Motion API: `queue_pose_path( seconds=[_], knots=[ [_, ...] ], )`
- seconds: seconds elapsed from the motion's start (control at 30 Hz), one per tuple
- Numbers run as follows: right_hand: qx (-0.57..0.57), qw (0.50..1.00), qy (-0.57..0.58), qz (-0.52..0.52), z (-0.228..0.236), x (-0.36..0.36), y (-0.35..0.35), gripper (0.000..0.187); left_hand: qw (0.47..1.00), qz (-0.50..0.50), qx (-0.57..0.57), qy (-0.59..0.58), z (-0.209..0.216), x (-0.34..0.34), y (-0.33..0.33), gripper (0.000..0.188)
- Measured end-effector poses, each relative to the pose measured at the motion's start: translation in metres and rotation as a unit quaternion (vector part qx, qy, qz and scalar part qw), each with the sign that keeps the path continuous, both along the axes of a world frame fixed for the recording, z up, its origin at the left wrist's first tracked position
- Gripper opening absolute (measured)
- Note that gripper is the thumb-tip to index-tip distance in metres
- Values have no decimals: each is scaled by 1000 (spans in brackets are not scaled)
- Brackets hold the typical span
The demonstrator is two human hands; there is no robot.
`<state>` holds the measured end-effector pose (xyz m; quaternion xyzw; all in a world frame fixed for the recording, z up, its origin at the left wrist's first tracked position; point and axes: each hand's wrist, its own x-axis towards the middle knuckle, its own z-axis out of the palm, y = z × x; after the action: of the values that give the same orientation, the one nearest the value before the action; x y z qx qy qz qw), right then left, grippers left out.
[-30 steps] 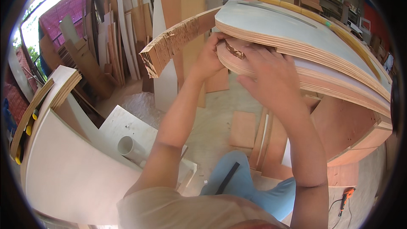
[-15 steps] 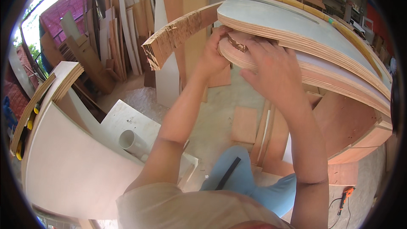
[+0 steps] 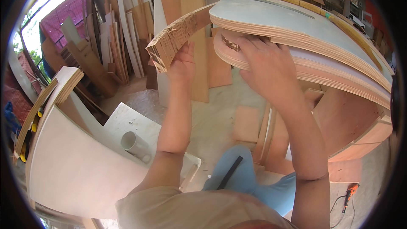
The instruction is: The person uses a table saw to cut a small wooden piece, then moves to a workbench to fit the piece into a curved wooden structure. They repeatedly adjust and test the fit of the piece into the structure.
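A curved strip of wood [image 3: 180, 27] with a rough, splintery face juts left from beneath a rounded, pale-topped plywood panel [image 3: 271, 10]. My left hand [image 3: 182, 62] is at the strip's near end, its fingers up against the underside and partly hidden by it. Below the top panel lies a second rounded plywood panel [image 3: 232, 59], with a gap between the two. My right hand [image 3: 271, 63] grips this lower panel's edge, fingertips in the gap and thumb at the rim. Beside those fingers is a ragged brown patch [image 3: 229, 42].
Boards [image 3: 123, 25] lean against the wall at the back left. A large curved panel [image 3: 80, 157] stands at the left, near a white pipe [image 3: 135, 142] on a white board. An orange corded tool [image 3: 350, 193] lies on the floor at the lower right.
My left hand has left the lower panel's rounded end and moved left to the curved strip. My right hand stays at the gap. The whole view has shifted slightly.
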<state>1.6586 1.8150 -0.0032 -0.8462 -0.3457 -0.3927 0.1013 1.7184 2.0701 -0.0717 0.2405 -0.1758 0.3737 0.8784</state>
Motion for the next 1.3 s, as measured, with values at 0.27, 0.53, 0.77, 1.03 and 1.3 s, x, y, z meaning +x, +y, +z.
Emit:
queue_pose_path(
  seconds=[0.27,0.53,0.77,1.03,1.3],
  knots=[
    [14,999,-40,25,-4,6,1,58,969,85,229,-33,-22,-14,-69,51],
    [47,995,-72,45,-10,11,-3,34,746,471,456,119,-25,-18,-68,44],
    [65,991,-100,55,-14,16,0,17,877,247,406,-77,4,-2,-23,67],
    [62,989,-128,40,-18,21,2,11,844,228,455,-170,25,10,-25,60],
    [52,994,-82,46,-9,7,2,32,854,268,429,-118,20,9,-40,85]
  ],
)
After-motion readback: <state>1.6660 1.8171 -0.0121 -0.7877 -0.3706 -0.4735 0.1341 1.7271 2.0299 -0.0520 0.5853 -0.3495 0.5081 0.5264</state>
